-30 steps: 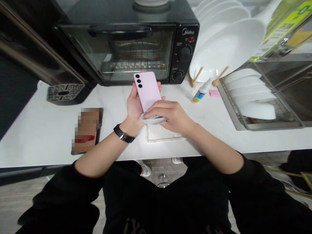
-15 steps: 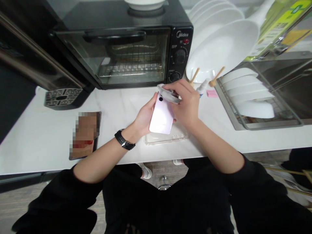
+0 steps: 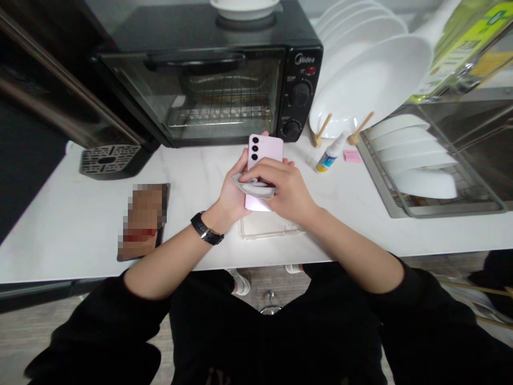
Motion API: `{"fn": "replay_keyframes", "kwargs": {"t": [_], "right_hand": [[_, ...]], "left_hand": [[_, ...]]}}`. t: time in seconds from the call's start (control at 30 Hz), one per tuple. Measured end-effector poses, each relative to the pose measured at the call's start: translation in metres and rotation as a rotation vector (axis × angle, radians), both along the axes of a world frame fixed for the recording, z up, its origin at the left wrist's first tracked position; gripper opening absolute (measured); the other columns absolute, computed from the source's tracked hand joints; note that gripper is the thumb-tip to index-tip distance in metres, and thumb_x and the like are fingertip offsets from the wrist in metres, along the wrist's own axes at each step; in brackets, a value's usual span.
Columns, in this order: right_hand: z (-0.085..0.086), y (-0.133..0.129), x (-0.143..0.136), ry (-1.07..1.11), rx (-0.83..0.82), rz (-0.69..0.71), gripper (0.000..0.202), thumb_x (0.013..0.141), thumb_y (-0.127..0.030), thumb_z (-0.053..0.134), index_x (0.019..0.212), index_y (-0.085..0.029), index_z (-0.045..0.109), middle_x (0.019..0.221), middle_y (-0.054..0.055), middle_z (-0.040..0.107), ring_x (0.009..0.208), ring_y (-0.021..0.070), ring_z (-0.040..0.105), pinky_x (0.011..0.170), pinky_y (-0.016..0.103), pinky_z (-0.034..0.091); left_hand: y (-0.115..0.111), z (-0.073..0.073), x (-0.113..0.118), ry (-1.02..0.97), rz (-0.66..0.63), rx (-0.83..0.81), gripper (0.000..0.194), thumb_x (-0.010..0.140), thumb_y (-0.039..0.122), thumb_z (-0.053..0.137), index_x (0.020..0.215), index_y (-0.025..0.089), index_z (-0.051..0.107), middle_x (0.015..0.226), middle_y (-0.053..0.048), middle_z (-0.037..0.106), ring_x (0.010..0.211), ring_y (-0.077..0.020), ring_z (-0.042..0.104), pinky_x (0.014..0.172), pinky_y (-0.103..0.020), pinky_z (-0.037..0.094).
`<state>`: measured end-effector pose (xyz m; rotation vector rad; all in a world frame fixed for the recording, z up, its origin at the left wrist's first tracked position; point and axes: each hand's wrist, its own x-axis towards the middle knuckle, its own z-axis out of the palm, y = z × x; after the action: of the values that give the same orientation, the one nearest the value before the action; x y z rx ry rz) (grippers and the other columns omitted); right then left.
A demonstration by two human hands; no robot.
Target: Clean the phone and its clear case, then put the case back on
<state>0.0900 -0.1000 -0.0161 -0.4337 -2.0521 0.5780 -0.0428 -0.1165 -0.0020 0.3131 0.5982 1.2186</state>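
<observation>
A pale pink smartphone (image 3: 269, 148) with its camera side up rests in my left hand (image 3: 231, 191), whose fingers wrap round it from below. My right hand (image 3: 289, 190) pinches a folded grey-white cloth (image 3: 256, 188) and presses it against the lower half of the phone's back. Below both hands a clear phone case (image 3: 262, 230) lies on the counter, partly covered by them. To the right stands a small spray bottle (image 3: 327, 159) with a blue and yellow label, and a pink block (image 3: 352, 156) is beside it.
Behind my hands is a black toaster oven (image 3: 216, 96) on the white counter (image 3: 200, 171). White plates (image 3: 368, 80) lean in a wooden rack at the right, near bowls (image 3: 420, 155) in a sink basket. A dark flat device (image 3: 142, 222) with a blurred-out surface lies left.
My right hand has slid the cloth from the phone's camera end down to its lower half. The camera lenses and the spray bottle are now uncovered.
</observation>
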Motion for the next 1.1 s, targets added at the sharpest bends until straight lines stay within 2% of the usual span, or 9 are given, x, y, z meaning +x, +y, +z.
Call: {"fn": "replay_keyframes", "kwargs": {"t": [0.13, 0.23, 0.37, 0.5, 0.67, 0.8, 0.87, 0.97, 1.1], "right_hand": [[-0.003, -0.004, 0.003, -0.075, 0.148, 0.2, 0.032, 0.097, 0.002, 0.06, 0.114, -0.021, 0.075, 0.108, 0.004, 0.079, 0.101, 0.0171, 0.076, 0.086, 0.03, 0.059], [-0.002, -0.001, 0.01, -0.151, 0.222, 0.204, 0.034, 0.1, -0.001, 0.058, 0.118, -0.024, 0.074, 0.112, 0.003, 0.08, 0.103, 0.0181, 0.076, 0.09, 0.034, 0.059], [0.0, 0.015, 0.024, -0.091, 0.226, 0.056, 0.034, 0.1, -0.003, 0.056, 0.117, -0.026, 0.075, 0.111, 0.004, 0.079, 0.104, 0.0197, 0.074, 0.095, 0.038, 0.06], [0.0, 0.029, 0.034, -0.016, 0.253, -0.127, 0.033, 0.097, -0.005, 0.059, 0.114, -0.026, 0.077, 0.108, 0.003, 0.079, 0.101, 0.021, 0.074, 0.088, 0.037, 0.059], [0.001, 0.029, 0.034, 0.071, 0.177, -0.366, 0.031, 0.096, -0.009, 0.058, 0.11, -0.027, 0.079, 0.101, 0.003, 0.076, 0.096, 0.0217, 0.073, 0.082, 0.037, 0.058], [0.003, 0.022, 0.028, 0.131, 0.095, -0.451, 0.026, 0.096, -0.013, 0.061, 0.108, -0.027, 0.078, 0.102, 0.003, 0.075, 0.095, 0.0223, 0.072, 0.083, 0.038, 0.058], [0.004, 0.018, 0.024, 0.15, 0.082, -0.438, 0.023, 0.097, -0.013, 0.063, 0.107, -0.027, 0.078, 0.102, 0.003, 0.076, 0.096, 0.0222, 0.072, 0.083, 0.038, 0.058], [0.003, 0.011, 0.015, 0.129, 0.082, -0.361, 0.022, 0.098, -0.012, 0.064, 0.107, -0.027, 0.078, 0.102, 0.003, 0.077, 0.096, 0.0212, 0.073, 0.081, 0.037, 0.058], [0.002, 0.005, 0.009, 0.089, 0.088, -0.293, 0.022, 0.1, -0.013, 0.065, 0.11, -0.027, 0.078, 0.103, 0.002, 0.079, 0.097, 0.0201, 0.075, 0.08, 0.035, 0.058]], "left_hand": [[0.001, 0.017, -0.015, 0.045, 0.042, 0.037, 0.056, 0.116, 0.052, 0.034, 0.168, 0.038, 0.05, 0.115, -0.004, 0.085, 0.12, -0.0246, 0.078, 0.109, -0.039, 0.059], [0.002, 0.022, -0.025, 0.077, 0.06, 0.074, 0.059, 0.116, 0.056, 0.03, 0.166, 0.035, 0.053, 0.115, -0.006, 0.085, 0.126, -0.0254, 0.076, 0.108, -0.038, 0.059], [0.004, 0.02, -0.026, 0.051, 0.017, 0.173, 0.059, 0.118, 0.05, 0.025, 0.163, 0.029, 0.057, 0.112, -0.007, 0.084, 0.114, -0.0226, 0.08, 0.109, -0.038, 0.06], [0.003, 0.012, -0.019, 0.004, -0.089, 0.106, 0.051, 0.117, 0.045, 0.033, 0.157, 0.031, 0.061, 0.115, -0.004, 0.084, 0.108, -0.0224, 0.082, 0.1, -0.039, 0.066], [-0.001, 0.004, -0.015, 0.049, -0.383, -0.099, 0.055, 0.115, 0.054, 0.035, 0.149, 0.023, 0.066, 0.103, -0.009, 0.085, 0.097, -0.0267, 0.085, 0.086, -0.041, 0.069], [-0.004, -0.005, -0.011, 0.09, -0.527, -0.108, 0.061, 0.114, 0.06, 0.034, 0.14, 0.017, 0.069, 0.098, -0.012, 0.085, 0.093, -0.0286, 0.085, 0.08, -0.04, 0.069], [-0.004, -0.011, -0.009, 0.093, -0.503, -0.094, 0.056, 0.113, 0.057, 0.04, 0.137, 0.017, 0.071, 0.097, -0.012, 0.085, 0.089, -0.0276, 0.084, 0.082, -0.041, 0.068], [-0.003, -0.017, -0.004, 0.103, -0.425, -0.116, 0.045, 0.112, 0.042, 0.045, 0.132, 0.015, 0.074, 0.093, -0.011, 0.085, 0.081, -0.026, 0.083, 0.084, -0.04, 0.068], [-0.002, -0.013, 0.005, 0.074, -0.319, -0.192, 0.043, 0.109, 0.026, 0.04, 0.131, 0.01, 0.074, 0.092, -0.011, 0.083, 0.081, -0.0256, 0.082, 0.083, -0.038, 0.066]]}}
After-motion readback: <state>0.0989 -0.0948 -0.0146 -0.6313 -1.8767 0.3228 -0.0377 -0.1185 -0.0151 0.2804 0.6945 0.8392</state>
